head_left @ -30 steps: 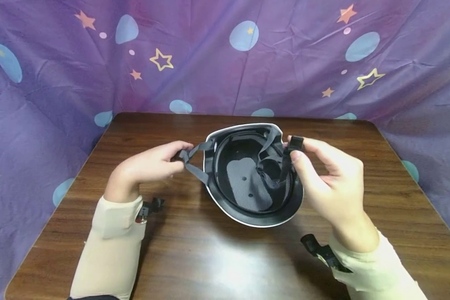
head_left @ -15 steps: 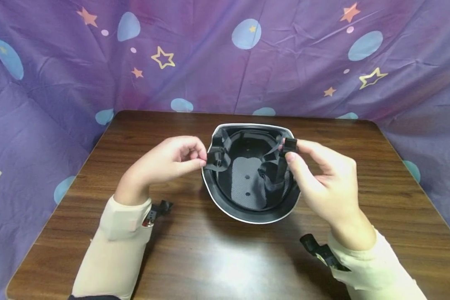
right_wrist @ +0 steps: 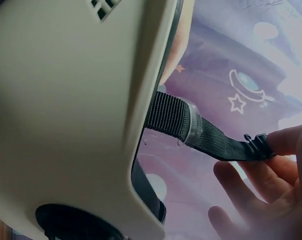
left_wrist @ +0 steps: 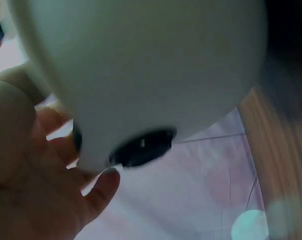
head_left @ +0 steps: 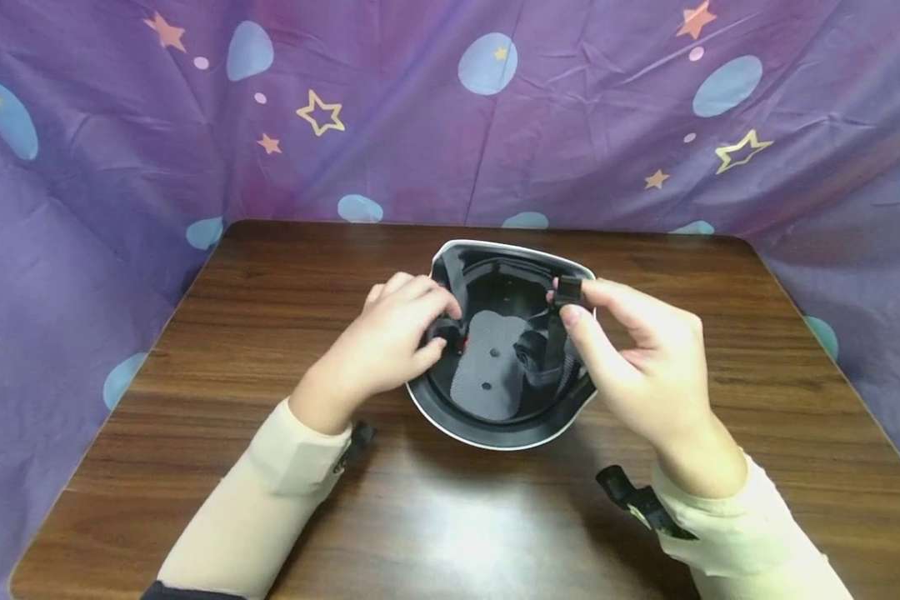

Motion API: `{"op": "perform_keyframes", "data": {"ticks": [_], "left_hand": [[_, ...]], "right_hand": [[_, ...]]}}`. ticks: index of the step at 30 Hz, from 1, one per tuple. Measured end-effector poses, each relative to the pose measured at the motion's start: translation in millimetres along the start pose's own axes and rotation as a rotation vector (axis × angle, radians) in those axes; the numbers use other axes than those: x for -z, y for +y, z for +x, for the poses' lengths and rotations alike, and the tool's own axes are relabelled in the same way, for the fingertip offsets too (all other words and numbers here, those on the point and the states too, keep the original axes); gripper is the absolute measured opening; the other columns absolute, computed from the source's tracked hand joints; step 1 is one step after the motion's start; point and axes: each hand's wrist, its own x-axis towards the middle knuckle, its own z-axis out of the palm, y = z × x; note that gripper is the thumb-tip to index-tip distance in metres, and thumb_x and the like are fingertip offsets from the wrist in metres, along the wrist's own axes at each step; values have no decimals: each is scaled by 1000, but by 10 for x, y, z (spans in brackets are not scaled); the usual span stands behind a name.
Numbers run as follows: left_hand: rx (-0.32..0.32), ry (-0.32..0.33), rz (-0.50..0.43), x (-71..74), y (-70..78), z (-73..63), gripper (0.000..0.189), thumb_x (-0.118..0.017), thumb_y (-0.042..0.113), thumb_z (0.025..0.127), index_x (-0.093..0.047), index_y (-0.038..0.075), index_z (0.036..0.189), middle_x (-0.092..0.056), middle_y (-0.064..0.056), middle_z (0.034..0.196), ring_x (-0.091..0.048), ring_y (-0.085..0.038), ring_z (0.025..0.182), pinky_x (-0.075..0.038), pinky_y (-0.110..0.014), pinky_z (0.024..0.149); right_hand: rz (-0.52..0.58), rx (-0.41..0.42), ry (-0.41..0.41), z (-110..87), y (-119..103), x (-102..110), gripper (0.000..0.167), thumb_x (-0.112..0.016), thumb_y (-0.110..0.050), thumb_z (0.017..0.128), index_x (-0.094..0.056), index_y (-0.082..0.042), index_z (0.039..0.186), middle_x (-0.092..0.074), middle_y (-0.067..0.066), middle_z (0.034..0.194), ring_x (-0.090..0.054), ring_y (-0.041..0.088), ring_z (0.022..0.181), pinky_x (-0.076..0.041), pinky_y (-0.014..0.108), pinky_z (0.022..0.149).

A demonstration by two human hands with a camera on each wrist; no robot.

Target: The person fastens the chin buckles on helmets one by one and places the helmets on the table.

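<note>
A helmet (head_left: 487,442) lies upside down at the table's middle, white shell down, black lined inside up. Over its left rim comes my left hand (head_left: 382,346); finger and thumb are curled at a black buckle (head_left: 450,336) with a red bit, partly hidden by the fingers. My right hand (head_left: 648,367) pinches another black buckle (head_left: 568,290) above the right rim, at the end of a black strap (head_left: 555,342). In the right wrist view that strap (right_wrist: 218,140) runs from the rim to my fingertips. The left wrist view shows the white shell (left_wrist: 156,65), blurred.
The helmet stands on a brown wooden table (head_left: 270,275). A purple cloth (head_left: 390,125) with stars and blue ovals hangs behind and at both sides. Small black cameras (head_left: 645,504) are strapped at both wrists.
My left hand has brought its strap from outside the left rim rightward into the helmet. The helmet has turned a little. My right hand has shifted slightly left, still pinching its buckle.
</note>
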Motion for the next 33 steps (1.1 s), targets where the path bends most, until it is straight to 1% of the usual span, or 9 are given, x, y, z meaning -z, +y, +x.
{"op": "perform_keyframes", "data": {"ticks": [6, 11, 14, 17, 20, 23, 26, 28, 33], "left_hand": [[8, 5, 174, -132, 78, -13, 31, -72, 2, 86, -75, 16, 114, -70, -4, 126, -59, -30, 121, -38, -55, 100], [67, 12, 259, -144, 73, -32, 31, -77, 6, 86, -74, 15, 116, -77, -2, 107, -59, -29, 113, -36, -55, 98], [87, 35, 292, -162, 86, -26, 30, -85, 16, 87, -72, 15, 114, -77, 0, 93, -59, -28, 109, -36, -55, 99], [121, 66, 315, -194, 108, -6, 43, -89, 33, 88, -68, 12, 119, -76, -2, 86, -60, -29, 102, -36, -53, 97], [171, 65, 339, -229, 129, 5, 53, -85, 42, 92, -65, 13, 132, -79, -6, 89, -59, -31, 98, -37, -52, 91], [194, 28, 342, -256, 130, 2, 44, -81, 34, 97, -68, 19, 136, -81, -3, 103, -58, -32, 99, -39, -51, 87], [185, -24, 326, -267, 121, 6, 24, -79, 28, 97, -76, 21, 120, -81, 3, 108, -57, -31, 99, -39, -50, 85], [168, -36, 305, -267, 112, 17, 15, -81, 27, 96, -78, 21, 109, -80, 5, 104, -59, -29, 97, -40, -50, 84], [87, 41, 238, -259, 97, 56, 19, -88, 27, 89, -82, 22, 106, -80, 5, 97, -68, -23, 93, -42, -47, 84]], "right_hand": [[-31, 25, -24, 3, 2, -7, 17, -74, -8, 94, -82, 0, 108, -80, 7, 101, -70, 1, 91, -54, 17, 83], [-33, 54, -44, -5, 18, -36, 23, -73, -18, 98, -81, 1, 108, -80, 10, 103, -70, 0, 92, -54, 16, 85], [-25, 66, -54, -7, 24, -41, 31, -71, -28, 102, -81, 1, 108, -80, 11, 104, -69, 3, 93, -53, 17, 87], [-24, 73, -60, -12, 25, -37, 40, -69, -37, 105, -81, 0, 109, -80, 11, 105, -69, 5, 93, -52, 17, 88], [-26, 76, -65, -19, 31, -37, 43, -67, -40, 105, -81, 1, 110, -80, 12, 106, -70, 6, 94, -52, 17, 88], [-37, 79, -67, -25, 45, -44, 45, -66, -41, 105, -81, 2, 109, -80, 13, 106, -72, 11, 96, -53, 18, 91], [-64, 86, -62, -29, 59, -53, 51, -65, -45, 106, -81, 3, 107, -79, 16, 104, -74, 19, 97, -52, 19, 95], [-67, 88, -64, -30, 62, -58, 52, -65, -47, 106, -81, 3, 106, -79, 16, 104, -75, 22, 96, -52, 19, 95], [-54, 92, -85, -24, 62, -64, 47, -66, -43, 106, -81, 0, 109, -80, 12, 104, -74, 16, 97, -52, 18, 93]]}}
